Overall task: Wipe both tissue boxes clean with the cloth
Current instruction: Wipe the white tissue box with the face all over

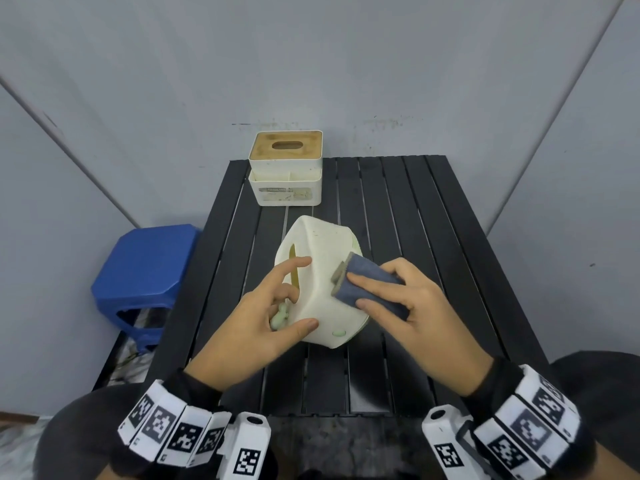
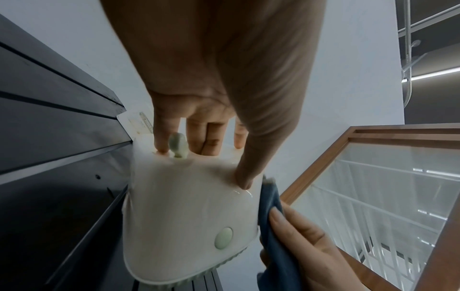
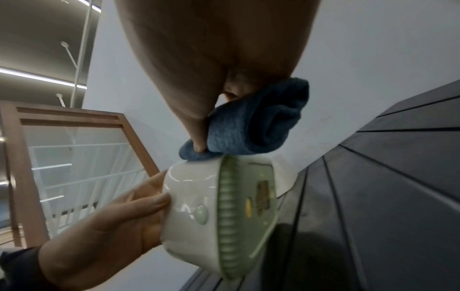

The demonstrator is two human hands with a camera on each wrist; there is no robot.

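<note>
Slippage is the main risk here, I judge: the rounded cream plastic tissue box with the pale green ribbed base [image 1: 323, 282] is tipped on its side at the centre of the black slatted table [image 1: 415, 209], propped only by the left hand [image 1: 273, 318], whose thumb presses the near face while the fingers reach around toward the slot side at nine o'clock. That hold looks light, fingers fairly extended rather than wrapped, and the box's surface is glossy. The right hand [image 1: 412, 299] has its fingers and thumb curled round the folded blue cloth [image 1: 367, 284] and presses it on the box's upturned side at three o'clock. A hard stroke toward nine o'clock could roll the box out of the left hand or skid it across the slats. The square white tissue box with the wooden lid [image 1: 286, 168] stands at twelve o'clock near the table's far edge; a shoved box could knock it off.
</note>
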